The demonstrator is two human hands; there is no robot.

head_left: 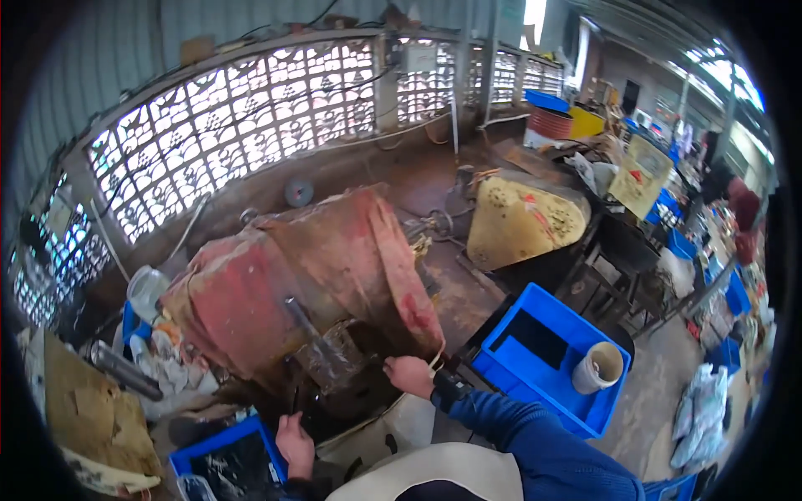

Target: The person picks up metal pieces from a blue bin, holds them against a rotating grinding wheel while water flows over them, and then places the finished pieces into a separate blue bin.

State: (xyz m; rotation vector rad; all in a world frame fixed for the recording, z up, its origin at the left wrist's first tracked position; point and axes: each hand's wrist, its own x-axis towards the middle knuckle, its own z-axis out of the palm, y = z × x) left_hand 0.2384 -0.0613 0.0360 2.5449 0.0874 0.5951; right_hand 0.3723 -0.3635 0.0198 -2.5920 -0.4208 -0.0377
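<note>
The right hand (408, 377), fingers curled, is just right of the clear guard (332, 361) on the red cloth's (292, 271) near side, and the left hand (295, 447), partly curled, is beside the near-left blue bin (271, 448); what either grips, I cannot tell.

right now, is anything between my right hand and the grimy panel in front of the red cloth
Nothing visible stands between your right hand and the grimy panel; only a narrow, dark gap shows.
</note>
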